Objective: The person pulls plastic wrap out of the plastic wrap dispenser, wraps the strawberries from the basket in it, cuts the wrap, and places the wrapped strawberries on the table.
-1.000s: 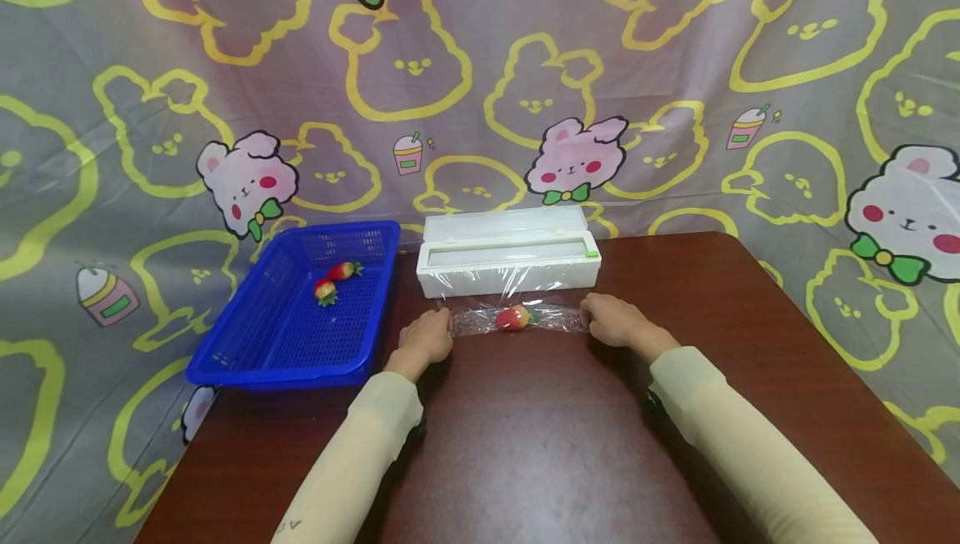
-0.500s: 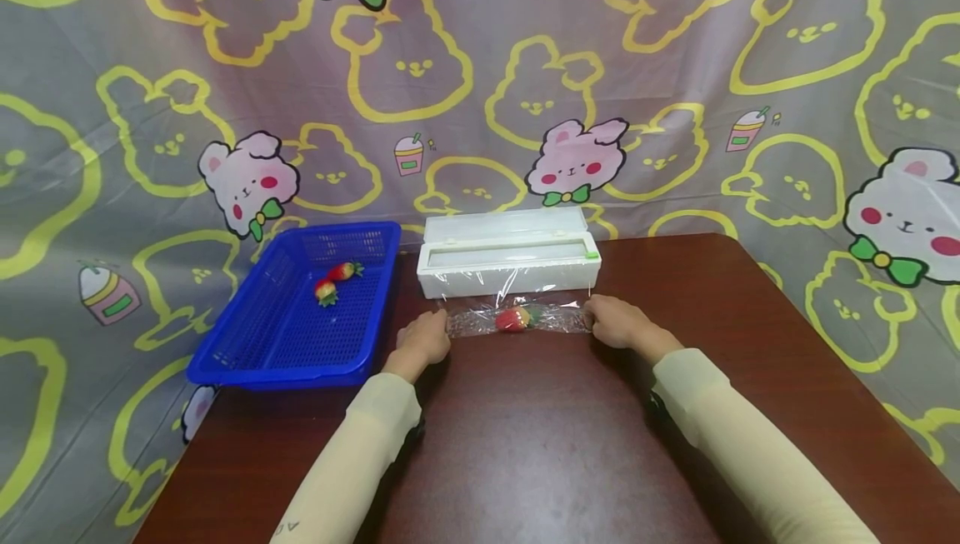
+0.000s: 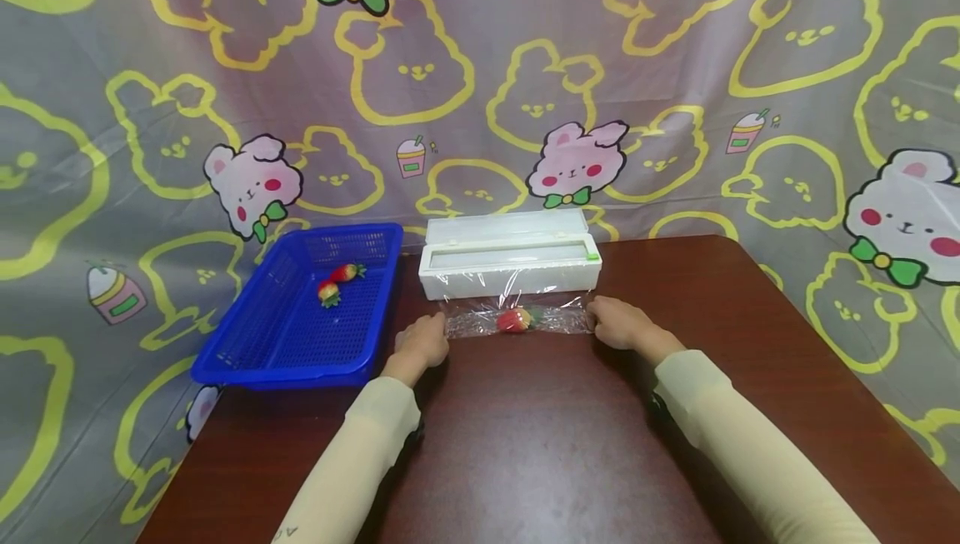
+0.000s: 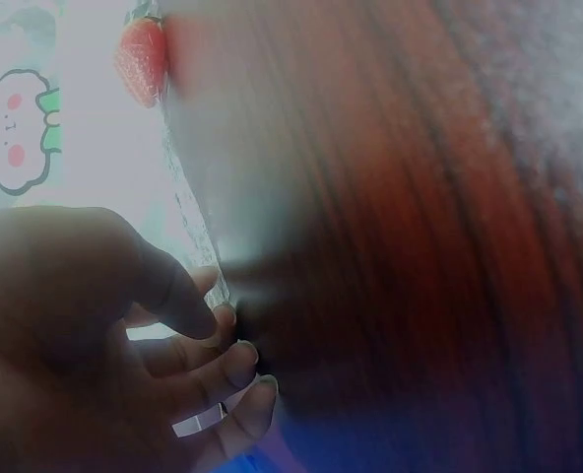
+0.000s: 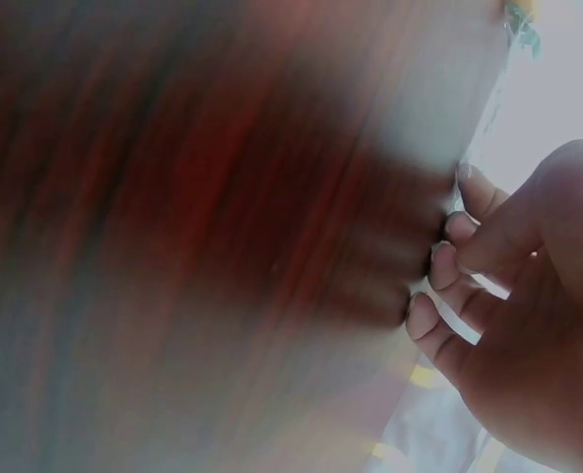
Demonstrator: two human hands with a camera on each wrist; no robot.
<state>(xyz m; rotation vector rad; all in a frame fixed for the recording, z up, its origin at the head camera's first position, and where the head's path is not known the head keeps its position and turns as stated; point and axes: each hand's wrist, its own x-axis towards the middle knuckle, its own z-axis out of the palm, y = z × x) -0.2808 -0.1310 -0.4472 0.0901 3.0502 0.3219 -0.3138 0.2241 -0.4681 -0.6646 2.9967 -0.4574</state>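
L hand & R hand fwd, backs up, grips pinching film ends, strawb. btwn

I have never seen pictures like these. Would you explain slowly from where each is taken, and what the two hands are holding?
There is no machine: you see a person's left hand and right hand, both bare. The wide view comes from a camera worn on the head; the two close views come from cameras on the wrists. On the brown table stand a blue basket with two strawberries inside and an open white box. In front of the box, a third strawberry shows through clear film. Each hand pinches one end of that film.
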